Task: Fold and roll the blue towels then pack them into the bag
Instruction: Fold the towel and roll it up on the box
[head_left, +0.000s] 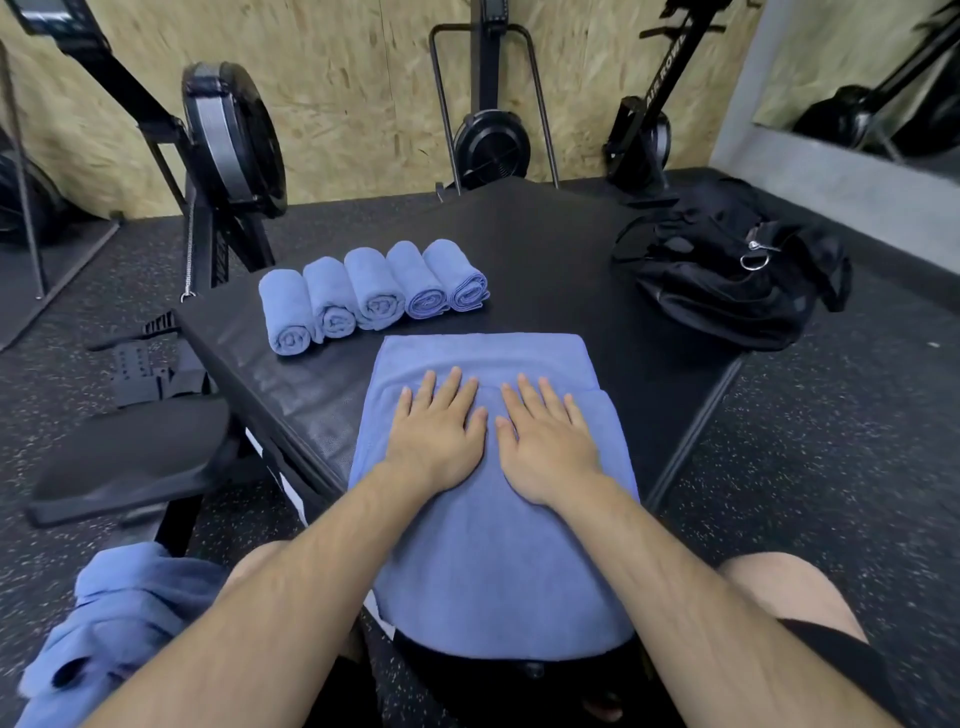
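Five rolled blue towels (371, 296) were noted side by side in a row on the black desk (545, 260), towards its far left. A sixth blue towel (493, 545) was laid lengthwise in front of the person, its far part on the desk and its near end hanging off the edge over the lap; it appeared folded, with a layered edge visible near the fingertips.

The left hand (435, 430) and the right hand (549, 441) were pressed flat on this towel, palms down, fingers extended and slightly spread; nothing was gripped by either. The two hands were just beside each other, thumbs nearly touching.

A heap of unfolded blue cloth (119, 623), judged to be further towels, was seen low on the left. The black bag (737, 270) was on the far right corner of the desk, well apart from the rolls; no towel was visible in it.

Judgement: rolling well advanced; current towel smoothed but not yet rolled; heap unprocessed; packing not begun.
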